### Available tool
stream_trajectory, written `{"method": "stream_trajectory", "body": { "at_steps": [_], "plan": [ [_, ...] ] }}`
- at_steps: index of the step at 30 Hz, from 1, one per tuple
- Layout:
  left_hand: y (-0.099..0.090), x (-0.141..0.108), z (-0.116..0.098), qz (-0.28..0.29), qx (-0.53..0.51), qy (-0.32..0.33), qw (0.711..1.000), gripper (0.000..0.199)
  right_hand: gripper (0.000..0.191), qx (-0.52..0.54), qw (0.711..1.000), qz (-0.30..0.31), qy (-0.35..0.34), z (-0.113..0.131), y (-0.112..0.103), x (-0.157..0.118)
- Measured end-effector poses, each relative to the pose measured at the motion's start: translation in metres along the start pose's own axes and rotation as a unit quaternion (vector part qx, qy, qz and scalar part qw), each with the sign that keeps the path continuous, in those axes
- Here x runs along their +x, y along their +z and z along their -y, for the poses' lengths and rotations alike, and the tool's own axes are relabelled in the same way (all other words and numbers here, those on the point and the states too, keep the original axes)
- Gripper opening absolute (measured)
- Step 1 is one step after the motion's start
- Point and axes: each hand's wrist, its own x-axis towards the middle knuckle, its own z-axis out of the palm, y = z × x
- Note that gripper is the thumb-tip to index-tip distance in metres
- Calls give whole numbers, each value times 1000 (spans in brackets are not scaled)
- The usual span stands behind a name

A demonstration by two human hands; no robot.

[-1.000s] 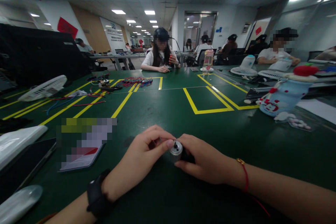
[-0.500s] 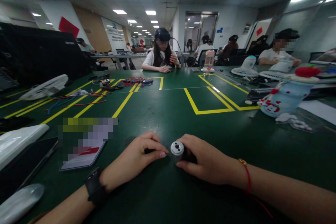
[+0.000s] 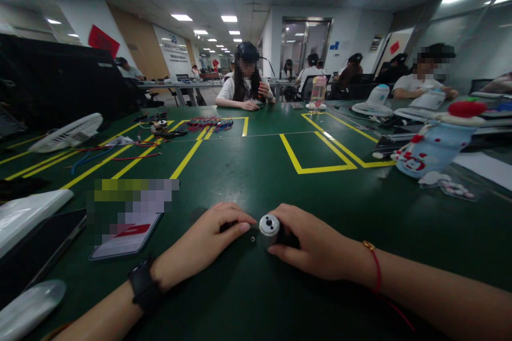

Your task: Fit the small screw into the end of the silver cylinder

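A silver metal cylinder (image 3: 269, 230) with holes in its top face stands upright on the green table (image 3: 240, 186). My right hand (image 3: 308, 240) is wrapped round its right side. A tiny ring-like metal part (image 3: 253, 239) lies on the table just left of the cylinder. My left hand (image 3: 216, 234) rests beside it, with thumb and forefinger apart and nothing seen between them; its fingertips reach close to the cylinder. The cylinder's right side is hidden by my right hand.
Left of my hands lies a phone (image 3: 138, 229), with a white mouse (image 3: 34, 301) nearer. Red and blue wires (image 3: 212, 124) are heaped further back. A blue bottle (image 3: 436, 146) stands at the right. Across the table sits a person (image 3: 244, 85).
My left hand's thumb has drawn back a little to the left and up, and the tiny metal part now shows on the table. My right hand and the cylinder have hardly moved.
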Motion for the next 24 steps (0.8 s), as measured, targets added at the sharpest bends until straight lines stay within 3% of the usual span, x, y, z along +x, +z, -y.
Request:
{"method": "stream_trajectory", "body": {
  "at_steps": [6,16,24],
  "plan": [
    [2,0,2,-48,-54,-72,995,25,29,4,1000,-1,4,-1,0,0],
    [-1,2,12,-105,-98,-97,985,25,28,-2,1000,-1,1,-1,0,-1],
    [-3,-3,6,-34,26,-12,999,12,28,4,1000,-1,0,0,0,-1]
  ]
}}
